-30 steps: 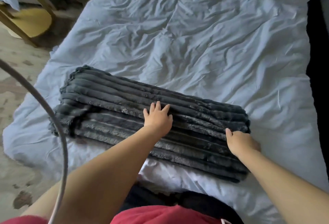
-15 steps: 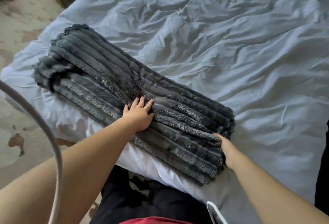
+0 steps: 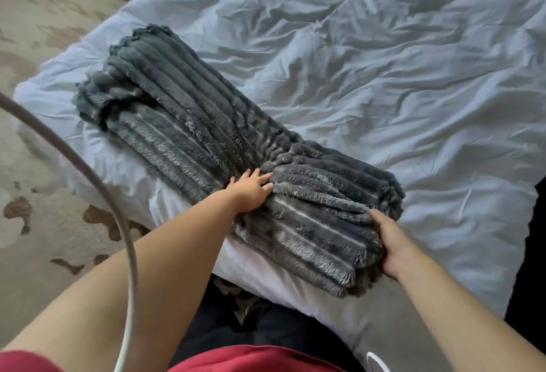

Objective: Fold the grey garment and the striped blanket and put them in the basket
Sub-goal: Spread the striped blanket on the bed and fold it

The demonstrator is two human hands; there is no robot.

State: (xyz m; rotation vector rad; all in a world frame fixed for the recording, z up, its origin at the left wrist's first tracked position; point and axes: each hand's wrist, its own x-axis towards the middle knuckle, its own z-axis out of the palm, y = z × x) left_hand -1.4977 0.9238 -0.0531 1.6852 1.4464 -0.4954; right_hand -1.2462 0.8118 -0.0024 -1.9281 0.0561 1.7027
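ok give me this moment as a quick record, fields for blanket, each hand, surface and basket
blanket: striped blanket, folded into a long strip, lying diagonally on the bed
left hand: left hand flat on the blanket's middle, pressing a crease
right hand: right hand gripping the blanket's near end
surface: bed with a rumpled pale sheet
basket: not in view

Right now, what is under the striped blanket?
The blanket lies on the wrinkled sheet. The right hand grips its near end; anything beneath the folds is hidden.
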